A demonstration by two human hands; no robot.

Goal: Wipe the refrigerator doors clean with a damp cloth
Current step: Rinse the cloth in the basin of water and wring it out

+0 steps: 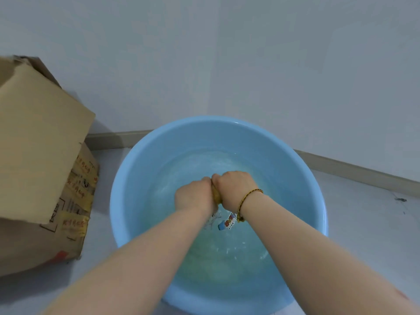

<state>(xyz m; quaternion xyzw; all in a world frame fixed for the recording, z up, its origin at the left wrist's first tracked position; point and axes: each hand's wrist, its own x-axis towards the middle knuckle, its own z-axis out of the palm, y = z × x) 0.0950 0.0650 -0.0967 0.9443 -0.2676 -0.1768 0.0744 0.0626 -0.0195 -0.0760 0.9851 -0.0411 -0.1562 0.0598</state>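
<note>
A round light-blue basin (136, 178) stands on the floor with shallow water in it. Over its middle, my left hand (194, 197) and my right hand (235, 189) are pressed side by side, both closed around a rolled yellowish cloth (216, 195). Only a narrow strip of the cloth shows between the fists. A thin braided bracelet (246, 197) circles my right wrist. A small colourful printed picture (228, 221) is visible on the basin's bottom, under the hands. No refrigerator is in view.
An open cardboard box (43, 160) with tape and printed labels stands to the left of the basin, its flap raised. A pale wall (250, 64) with a skirting board (354, 169) runs right behind the basin. The grey floor (368, 223) extends to the right.
</note>
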